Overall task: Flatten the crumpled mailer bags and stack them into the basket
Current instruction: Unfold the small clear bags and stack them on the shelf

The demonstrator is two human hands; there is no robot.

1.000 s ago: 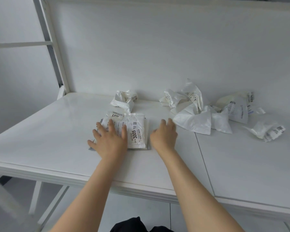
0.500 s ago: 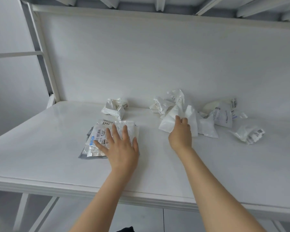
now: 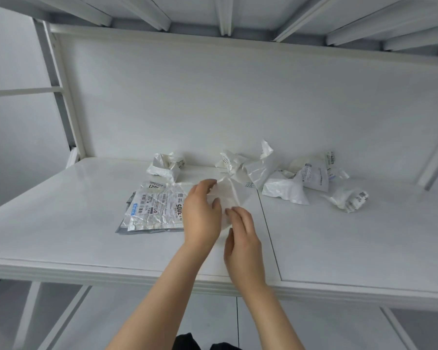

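lying pinched between the hands [image 3: 202,218] [image 3: 243,239], one mailer bag [image 3: 232,192].

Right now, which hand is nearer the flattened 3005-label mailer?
Left. The left hand covers the right edge of the flattened 3005-label mailer; the right hand is farther right, apart from it, on the crumpled white mailer.
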